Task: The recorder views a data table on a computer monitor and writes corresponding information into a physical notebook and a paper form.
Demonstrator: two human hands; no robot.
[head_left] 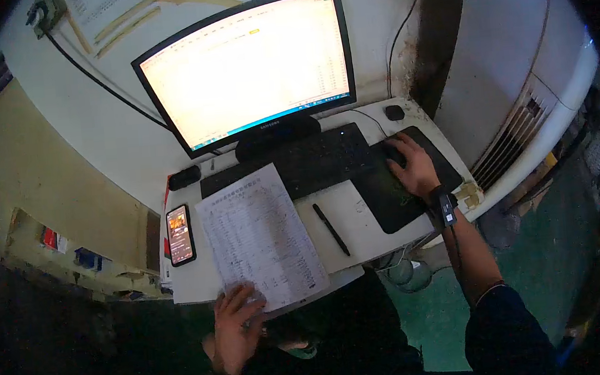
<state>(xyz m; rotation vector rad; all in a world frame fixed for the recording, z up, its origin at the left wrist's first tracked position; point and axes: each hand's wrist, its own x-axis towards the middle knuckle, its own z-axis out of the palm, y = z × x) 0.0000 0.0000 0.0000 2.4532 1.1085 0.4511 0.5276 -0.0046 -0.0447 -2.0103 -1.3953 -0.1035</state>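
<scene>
My right hand curves over a dark computer mouse, which it mostly hides, on a black mouse pad. At the desk's near edge my left hand lies with fingers spread on the lower left corner of a printed paper sheet. Rows of text fill the sheet, and its top overlaps a black keyboard. A black pen rests on the desk between sheet and mouse pad. Behind the keyboard stands a lit monitor showing a mostly white, overexposed screen.
The small white desk meets the wall. A phone with its screen on lies left of the sheet, below a black case-like object. A small black box sits at the back right. A tall white appliance stands close on the right.
</scene>
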